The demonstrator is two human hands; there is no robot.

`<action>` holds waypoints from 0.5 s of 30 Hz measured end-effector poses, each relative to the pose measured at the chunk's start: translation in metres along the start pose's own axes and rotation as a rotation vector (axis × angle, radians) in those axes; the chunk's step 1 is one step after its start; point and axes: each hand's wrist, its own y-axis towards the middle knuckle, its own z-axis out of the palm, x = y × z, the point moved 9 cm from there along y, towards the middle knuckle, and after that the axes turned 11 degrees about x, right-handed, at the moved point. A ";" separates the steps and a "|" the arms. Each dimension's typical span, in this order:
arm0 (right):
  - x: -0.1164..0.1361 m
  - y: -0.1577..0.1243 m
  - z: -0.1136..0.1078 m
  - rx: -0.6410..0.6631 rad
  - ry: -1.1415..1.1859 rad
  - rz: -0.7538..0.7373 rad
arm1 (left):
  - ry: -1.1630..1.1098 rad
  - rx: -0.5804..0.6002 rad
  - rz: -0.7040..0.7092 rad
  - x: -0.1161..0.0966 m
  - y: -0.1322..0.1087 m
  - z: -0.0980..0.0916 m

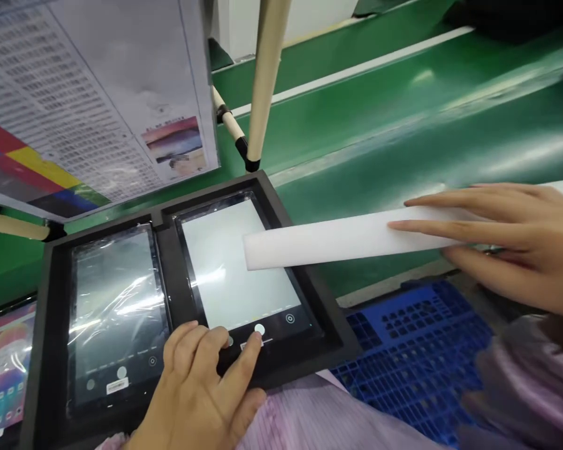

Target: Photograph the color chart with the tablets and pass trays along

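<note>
While R hand pinches white strip crosswise over lit tablet, L hand's nearer, index at btn, others curled.

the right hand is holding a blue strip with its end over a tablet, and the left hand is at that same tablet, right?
Not quite: the strip is white, not blue, as the head view shows. The rest stands.

One head-worn camera looks forward and down, from close above a black-bordered, white-lit rectangular tablet, toward the glossy green floor.
</note>
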 end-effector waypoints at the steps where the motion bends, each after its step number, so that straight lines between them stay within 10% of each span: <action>1: -0.003 -0.004 -0.001 -0.002 -0.003 -0.001 | 0.000 0.005 0.002 -0.002 0.003 0.001; 7: 0.000 -0.005 -0.005 -0.011 -0.021 0.002 | -0.041 -0.104 0.033 -0.003 0.002 -0.012; 15: -0.011 -0.010 0.019 -0.019 0.148 0.096 | -0.068 -0.094 -0.051 0.029 -0.059 -0.021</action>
